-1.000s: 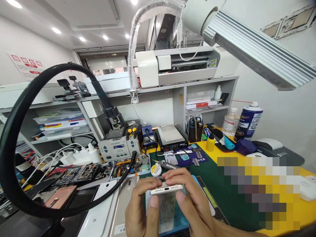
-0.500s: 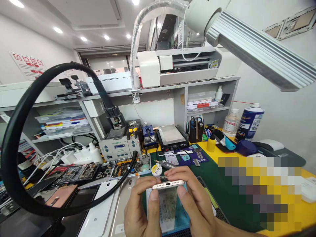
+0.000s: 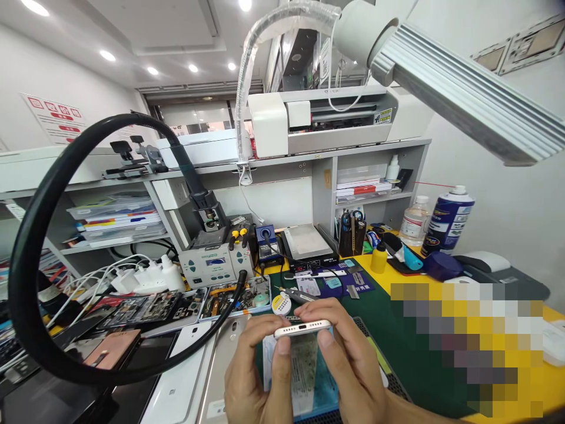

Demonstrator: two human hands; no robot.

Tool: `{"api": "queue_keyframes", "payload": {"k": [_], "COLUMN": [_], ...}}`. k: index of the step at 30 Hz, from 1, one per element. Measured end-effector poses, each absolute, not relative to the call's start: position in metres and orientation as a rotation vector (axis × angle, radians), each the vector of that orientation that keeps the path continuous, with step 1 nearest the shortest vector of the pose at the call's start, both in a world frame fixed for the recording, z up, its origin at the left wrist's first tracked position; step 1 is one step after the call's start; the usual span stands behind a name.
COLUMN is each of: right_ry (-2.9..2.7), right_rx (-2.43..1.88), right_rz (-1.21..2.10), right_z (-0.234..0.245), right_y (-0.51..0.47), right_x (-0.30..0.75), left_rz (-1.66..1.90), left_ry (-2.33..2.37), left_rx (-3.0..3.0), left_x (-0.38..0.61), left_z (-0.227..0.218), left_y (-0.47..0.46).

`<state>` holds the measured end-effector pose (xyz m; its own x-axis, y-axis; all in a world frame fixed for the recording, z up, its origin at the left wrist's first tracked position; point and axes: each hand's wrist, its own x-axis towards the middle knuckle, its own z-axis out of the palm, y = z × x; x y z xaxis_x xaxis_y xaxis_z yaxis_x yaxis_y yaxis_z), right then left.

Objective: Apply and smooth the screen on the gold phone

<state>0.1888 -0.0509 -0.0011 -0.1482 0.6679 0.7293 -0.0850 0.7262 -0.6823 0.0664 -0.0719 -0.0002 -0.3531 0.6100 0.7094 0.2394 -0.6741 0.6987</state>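
Head view: two bare hands, one white smartphone (image 3: 302, 330), two metal parts trays (image 3: 233, 298), one solder-wire spool (image 3: 281, 304), one blue spray can (image 3: 448, 221). A green rubber repair mat (image 3: 410, 359) covers a yellow bench (image 3: 375, 272), below grey shelving (image 3: 326, 188) in a white-walled, ceiling-lit shop. A thick black hot-air hose (image 3: 57, 194) loops in front. The left hand (image 3: 251, 368) and right hand (image 3: 351, 362) are both closed narrowly on the smartphone, fingers and thumbs pinching its sides. The phone sits between them, its charging-port edge facing the camera, above a blue silicone mat (image 3: 327, 394).
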Motion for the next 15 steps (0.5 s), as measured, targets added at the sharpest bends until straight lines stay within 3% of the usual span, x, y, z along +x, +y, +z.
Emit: {"api": "queue_keyframes", "payload": {"k": [15], "right_ry": [-1.647], "right_rx": [-0.489], "right_rz": [0.685], "right_z": [0.0009], "right_y": [-0.0497], "right_x": [0.1868], "left_rz": [2.179], "left_ry": [1.046], "left_rx": [1.707], "left_x": [0.0585], "left_z": [0.0023], "left_y": [-0.0695]}}
